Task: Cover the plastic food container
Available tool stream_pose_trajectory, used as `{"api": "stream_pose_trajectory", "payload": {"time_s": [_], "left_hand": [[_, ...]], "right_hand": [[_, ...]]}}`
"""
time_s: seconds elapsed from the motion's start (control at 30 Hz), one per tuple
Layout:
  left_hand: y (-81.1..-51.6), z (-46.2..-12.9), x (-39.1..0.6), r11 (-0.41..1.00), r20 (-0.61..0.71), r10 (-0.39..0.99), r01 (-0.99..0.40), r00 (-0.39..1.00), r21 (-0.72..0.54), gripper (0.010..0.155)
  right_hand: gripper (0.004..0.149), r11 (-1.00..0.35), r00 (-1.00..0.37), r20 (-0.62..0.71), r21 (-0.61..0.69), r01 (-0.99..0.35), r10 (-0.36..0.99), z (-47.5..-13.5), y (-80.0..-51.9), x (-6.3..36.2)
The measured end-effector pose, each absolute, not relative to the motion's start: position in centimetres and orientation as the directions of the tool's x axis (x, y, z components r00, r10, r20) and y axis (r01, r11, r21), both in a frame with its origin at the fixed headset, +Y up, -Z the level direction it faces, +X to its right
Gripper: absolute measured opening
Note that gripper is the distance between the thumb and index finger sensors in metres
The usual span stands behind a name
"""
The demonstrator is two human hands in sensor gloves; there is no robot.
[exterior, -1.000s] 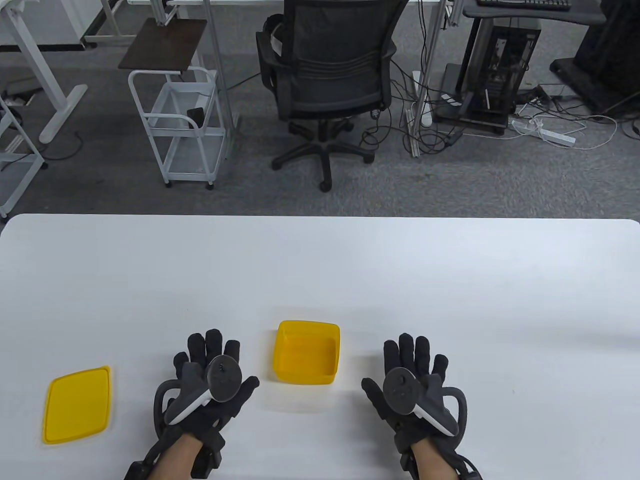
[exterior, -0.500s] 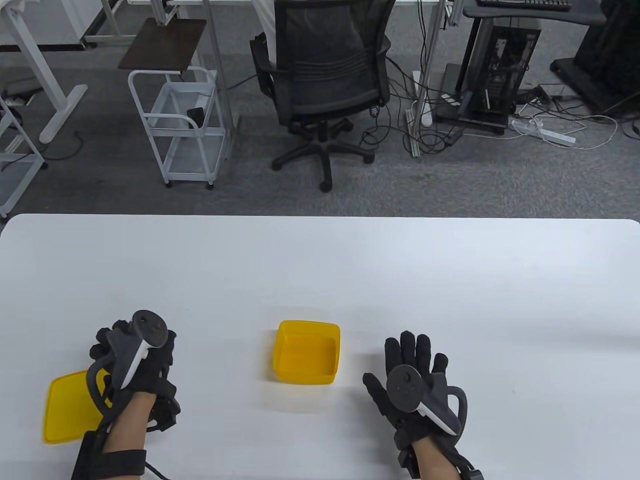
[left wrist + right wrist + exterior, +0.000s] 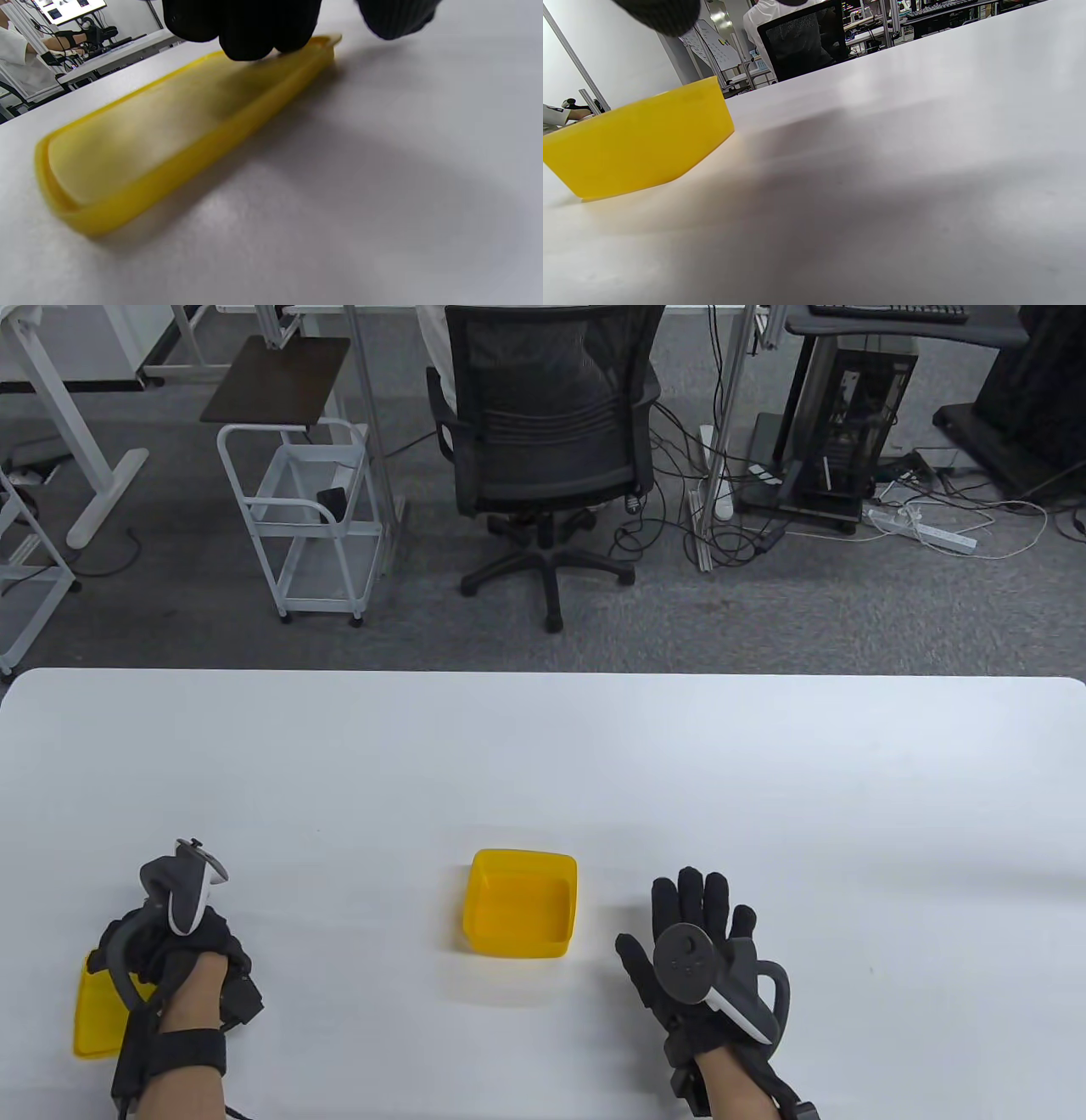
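The yellow open container (image 3: 519, 903) stands on the white table (image 3: 543, 763), near the front middle; it also shows in the right wrist view (image 3: 636, 140). The flat yellow lid (image 3: 95, 1014) lies at the front left, mostly hidden under my left hand (image 3: 165, 954). In the left wrist view my fingers (image 3: 250, 29) touch one end of the lid's (image 3: 148, 135) rim, and the thumb (image 3: 394, 17) hangs apart over the table. My right hand (image 3: 696, 925) lies flat and spread on the table, just right of the container, holding nothing.
A black office chair (image 3: 547, 441) and a white cart (image 3: 310, 526) stand on the floor beyond the table's far edge. The lid lies close to the table's front left edge.
My left hand has moved left from beside the container onto the lid and turned on its side. The right hand and the container have not moved. The office chair has turned.
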State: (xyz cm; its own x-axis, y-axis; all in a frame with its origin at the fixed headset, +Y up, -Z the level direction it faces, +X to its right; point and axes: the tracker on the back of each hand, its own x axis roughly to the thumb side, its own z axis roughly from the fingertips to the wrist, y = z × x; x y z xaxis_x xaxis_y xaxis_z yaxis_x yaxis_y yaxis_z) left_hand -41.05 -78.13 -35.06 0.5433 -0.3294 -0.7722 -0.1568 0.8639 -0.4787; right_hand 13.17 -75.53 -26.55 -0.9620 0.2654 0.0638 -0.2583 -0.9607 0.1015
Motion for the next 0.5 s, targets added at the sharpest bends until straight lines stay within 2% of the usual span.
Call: {"api": "stream_pose_trajectory", "payload": {"time_s": [0.1,0.3,0.5], "left_hand": [[-78.3,-35.6,-40.8,0.867,-0.769,-0.332,-0.145,0.547,-0.477,0.055],[-78.6,-36.7,-39.7,0.835,-0.716,-0.449,-0.035,0.535,-0.549,0.044],[-78.2,-36.9,-38.9,0.822,-0.688,-0.488,0.019,0.536,-0.569,0.042]], "right_hand": [[0.079,-0.961,-0.96,0.08,0.095,-0.261,0.268,-26.4,-75.3,12.8],[0.078,-0.959,-0.957,0.081,0.084,-0.271,0.277,-26.4,-75.1,12.9],[0.078,-0.954,-0.952,0.071,0.066,-0.293,0.297,-26.4,-74.9,13.4]]}}
